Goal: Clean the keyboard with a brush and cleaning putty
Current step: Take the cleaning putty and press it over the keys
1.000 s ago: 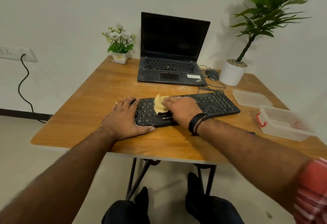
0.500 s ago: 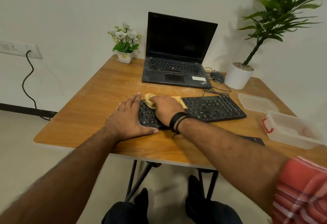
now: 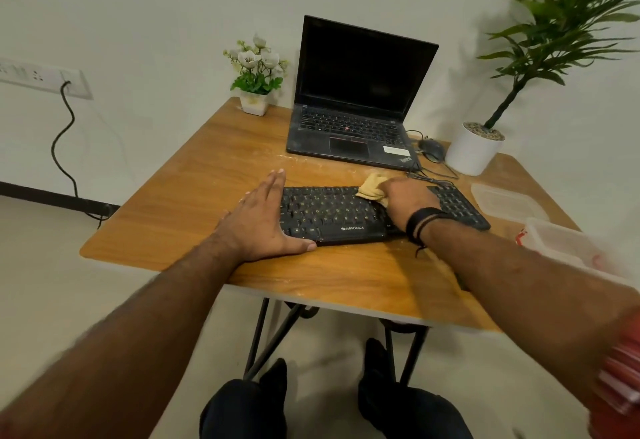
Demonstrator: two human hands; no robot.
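Putty (image 3: 372,188) juts beyond right hand (image 3: 408,201) grip; keyboard (image 3: 332,213) beneath.

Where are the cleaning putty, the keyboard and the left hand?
cleaning putty (image 3: 371,186): head view, exposed yellow lump beyond the fingers.
keyboard (image 3: 329,211): head view, middle key rows.
left hand (image 3: 260,222): head view, back of hand.

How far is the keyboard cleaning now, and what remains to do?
Done: I cannot tell; no brush is in view. In hand: the right hand presses the yellow putty on the upper keys, right of the middle of the keyboard, while the left hand lies flat against its left end. Left: probably the number pad, and the dust on the table.
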